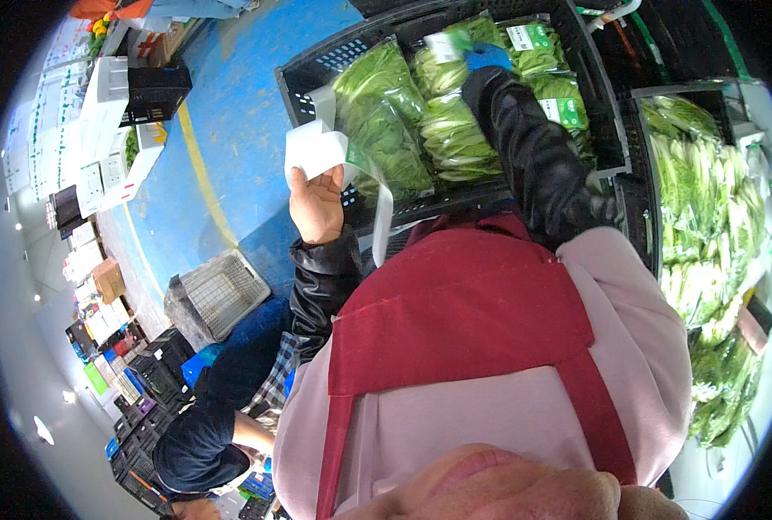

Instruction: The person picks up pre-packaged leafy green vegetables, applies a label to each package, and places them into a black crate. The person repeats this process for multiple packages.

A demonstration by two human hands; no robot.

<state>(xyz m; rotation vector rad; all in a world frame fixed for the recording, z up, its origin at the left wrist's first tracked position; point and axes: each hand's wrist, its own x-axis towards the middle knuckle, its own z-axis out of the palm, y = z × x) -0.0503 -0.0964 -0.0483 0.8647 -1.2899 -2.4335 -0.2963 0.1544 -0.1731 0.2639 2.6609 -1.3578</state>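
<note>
My left hand [317, 205], bare, grips a long curling strip of white labels [314, 151] with green printed parts, at the left side of a black plastic crate [288, 88]. The strip's loose end hangs past my wrist. My right hand [488, 57], in a blue glove, is over the crate with a white-and-green label [447, 47] at its fingertips; the label is blurred. Clear bags of leafy greens [457, 133] lie below it in rows. Labels sit on the bags at the right, such as one bag [534, 45] near the far corner. Plain bags [382, 123] fill the left side.
To the right stands another crate [649, 188] beside many bagged greens [704, 214]. A grey basket [230, 292] rests on the blue floor [249, 71] at left. A co-worker [204, 442] bends at lower left. White foam boxes [103, 175] and black crates [158, 94] stand farther off.
</note>
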